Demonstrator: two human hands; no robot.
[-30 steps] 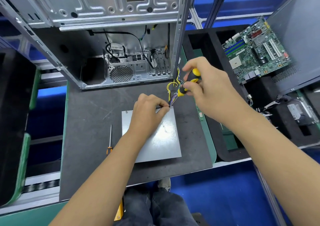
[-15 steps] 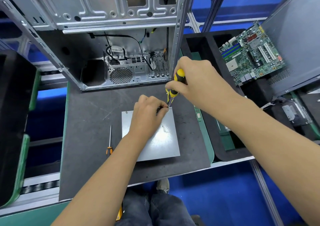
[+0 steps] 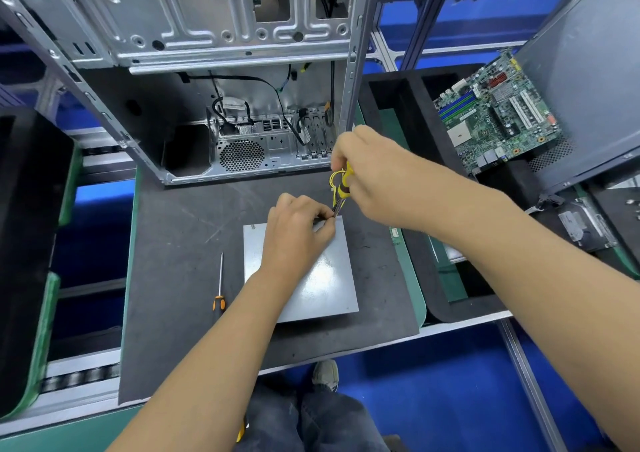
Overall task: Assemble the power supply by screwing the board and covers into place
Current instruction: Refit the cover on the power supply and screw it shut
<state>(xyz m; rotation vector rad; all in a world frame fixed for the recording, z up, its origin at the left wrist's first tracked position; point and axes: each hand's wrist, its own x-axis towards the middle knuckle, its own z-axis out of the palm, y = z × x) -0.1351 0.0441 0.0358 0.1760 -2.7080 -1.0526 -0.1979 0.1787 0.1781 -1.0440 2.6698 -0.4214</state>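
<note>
Power supply (image 3: pixel 311 278), two hands, two screwdrivers: one gripped (image 3: pixel 343 188), one lying (image 3: pixel 219 287).

Cover (image 3: pixel 322 278) on counter (image 3: pixel 173 243), centre; spare screwdriver (image 3: pixel 219 285) just left; open case (image 3: pixel 221 98) behind; motherboard (image 3: pixel 498 122) in tray (image 3: pixel 433 209), right.

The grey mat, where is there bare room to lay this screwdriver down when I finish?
Bare mat left of the power supply cover, between the spare screwdriver and the computer case. Crowded at the cover's far right corner.
</note>
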